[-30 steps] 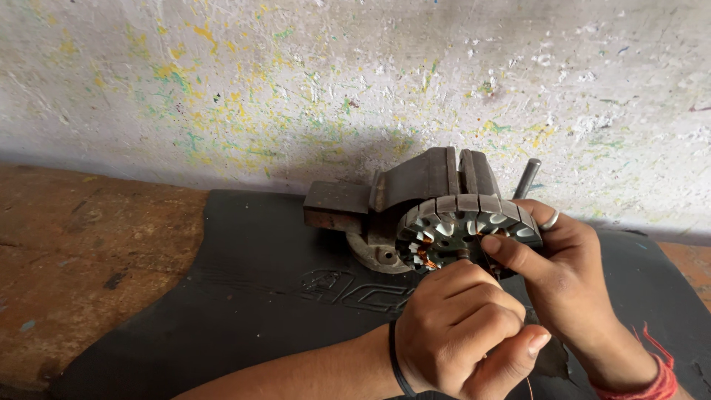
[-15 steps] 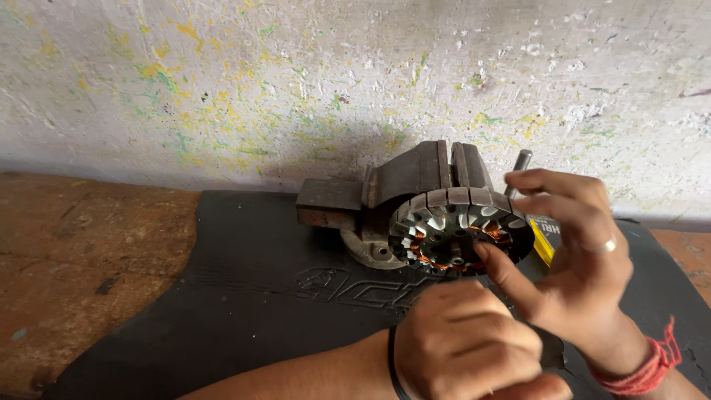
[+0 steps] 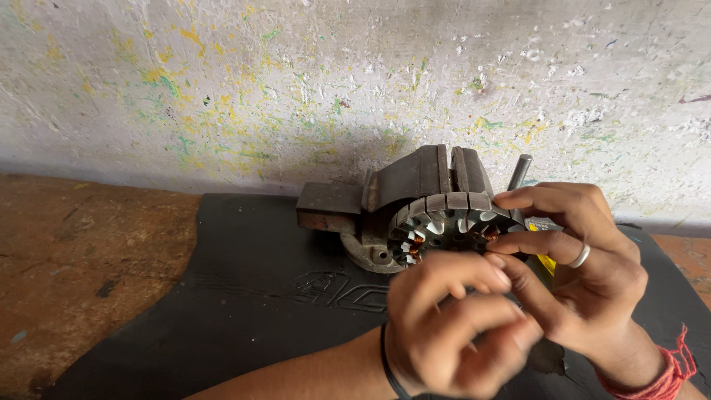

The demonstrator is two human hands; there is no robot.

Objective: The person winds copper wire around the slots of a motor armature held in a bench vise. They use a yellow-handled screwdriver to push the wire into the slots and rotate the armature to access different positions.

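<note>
A round stator core [image 3: 444, 226] with slotted teeth and copper winding in a few slots is clamped in a dark bench vise [image 3: 415, 181]. My right hand [image 3: 585, 278], with a ring and a red thread at the wrist, rests its index and middle fingers on the stator's right rim. My left hand [image 3: 452, 326], with a black band at the wrist, is curled just below the stator. Its fingertips pinch together against my right thumb. What they pinch is too small to see.
The vise stands on a black rubber mat [image 3: 259, 296] over a worn brown bench [image 3: 81, 252]. A paint-speckled white wall [image 3: 296, 81] rises close behind. The vise's metal handle [image 3: 518, 172] sticks up behind the stator. A small yellow piece [image 3: 546, 261] shows behind my right fingers.
My left hand has risen from the lower edge towards the stator, and its fingers now meet my right thumb. My right hand stays on the stator's right rim.
</note>
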